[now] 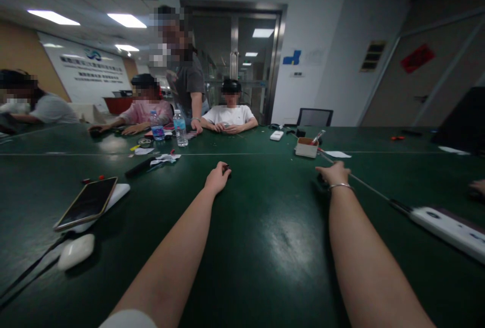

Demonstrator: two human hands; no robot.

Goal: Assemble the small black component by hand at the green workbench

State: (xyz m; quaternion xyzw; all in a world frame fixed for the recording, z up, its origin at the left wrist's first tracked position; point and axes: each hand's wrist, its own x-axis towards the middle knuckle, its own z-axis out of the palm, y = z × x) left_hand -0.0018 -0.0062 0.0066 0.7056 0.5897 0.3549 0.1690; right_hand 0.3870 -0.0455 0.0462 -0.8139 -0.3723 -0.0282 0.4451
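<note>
My left hand (217, 178) rests on the green table with its fingers curled round a small black object (228, 168). Most of that object is hidden, so its kind does not show. My right hand (335, 172), with a bracelet (341, 185) at the wrist, is closed over another small dark object (322, 178), largely covered by the fingers. Beyond the right hand stands a small open box (306, 148) with a pen-like item in it. A thin cable (367, 185) runs past the right wrist.
On the left lie a phone (89, 203), a white earbud case (77, 252) and a black strap. A power strip (447, 227) lies on the right. Two water bottles (181, 129) stand farther back. Several people sit across the table (265, 277), and one stands behind.
</note>
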